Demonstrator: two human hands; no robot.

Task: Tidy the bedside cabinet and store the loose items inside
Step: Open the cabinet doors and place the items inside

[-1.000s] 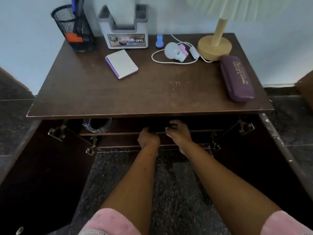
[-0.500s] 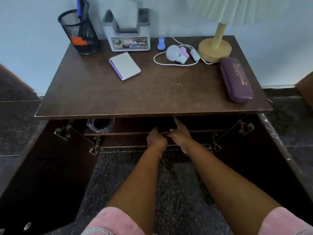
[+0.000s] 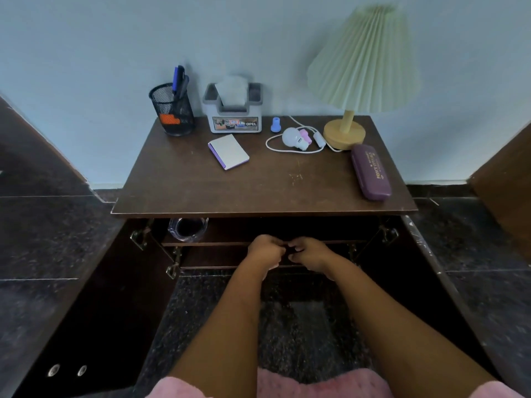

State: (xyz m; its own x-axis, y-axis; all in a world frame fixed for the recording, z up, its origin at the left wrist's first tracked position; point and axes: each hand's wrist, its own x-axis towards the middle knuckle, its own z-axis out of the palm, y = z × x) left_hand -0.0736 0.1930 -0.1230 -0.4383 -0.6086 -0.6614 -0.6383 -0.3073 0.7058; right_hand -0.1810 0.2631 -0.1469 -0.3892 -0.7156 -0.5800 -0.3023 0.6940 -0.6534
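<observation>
The brown bedside cabinet [image 3: 201, 191] stands with both doors swung open. On its top lie a white notebook with a purple spine [image 3: 229, 151], a purple glasses case [image 3: 371, 171], a white bulb-shaped device with a cable [image 3: 293, 136] and a small blue cap-like piece [image 3: 275, 124]. A glass ashtray [image 3: 188, 228] sits on the inner shelf [image 3: 218, 244] at the left. My left hand [image 3: 265, 251] and my right hand [image 3: 309, 253] meet in front of the shelf edge, fingers curled, fingertips almost touching. Whether they hold something small and dark is unclear.
At the back of the top stand a black mesh pen holder [image 3: 171, 113], a grey tissue box [image 3: 235, 116] and a lamp [image 3: 344, 133] with a pleated shade. The open left door [image 3: 86, 311] and right door [image 3: 431, 268] flank my arms over dark stone floor.
Both hands drew back from inside the shelf opening and curled in front of its edge. My head moved back, so the whole lamp now shows.
</observation>
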